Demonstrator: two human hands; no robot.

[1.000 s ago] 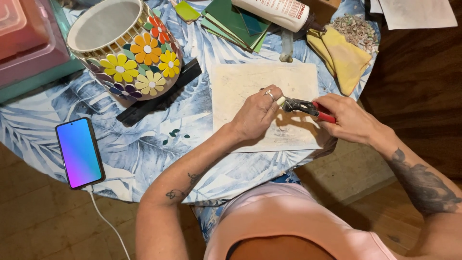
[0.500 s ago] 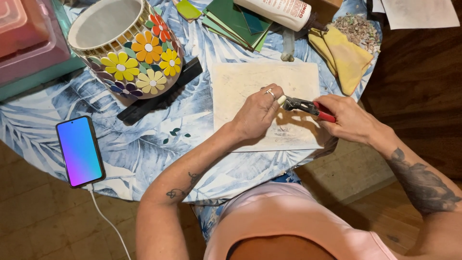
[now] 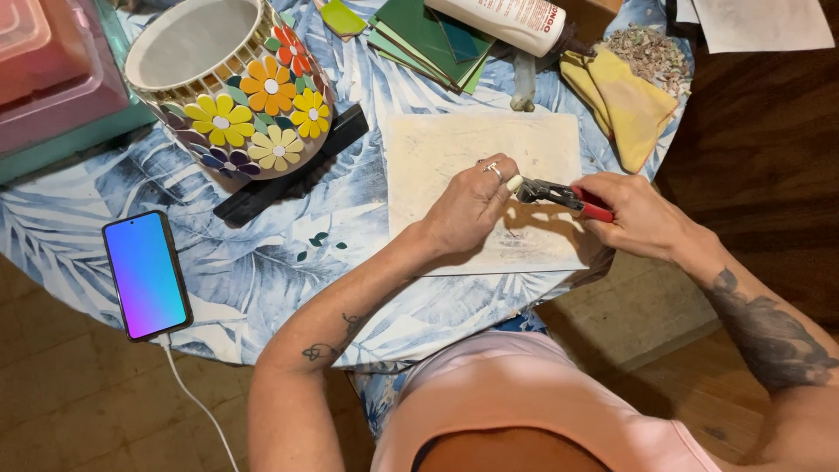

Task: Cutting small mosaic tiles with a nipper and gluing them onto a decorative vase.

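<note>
My right hand [image 3: 638, 214] grips red-handled nippers [image 3: 564, 196], jaws pointing left. My left hand [image 3: 470, 208] pinches a small pale tile piece [image 3: 515, 183] right at those jaws; a ring shows on one finger. Both hands hover over a whitish work board [image 3: 454, 144] lying on the round table with a blue leaf-print cloth [image 3: 262, 280].
A mosaic pot with coloured flowers [image 3: 236, 96] rests on a black stand at upper left. A lit phone [image 3: 146, 274] on a cable lies at the left edge. Green glass sheets [image 3: 419, 35], a white glue bottle [image 3: 511, 17], a yellow cloth [image 3: 625, 100] and tile scraps [image 3: 651, 52] sit at the back. Pink plastic bins [image 3: 44, 79] stand far left.
Both hands stay together over the board, holding the tile piece and nippers as before; only a slight shift of the view.
</note>
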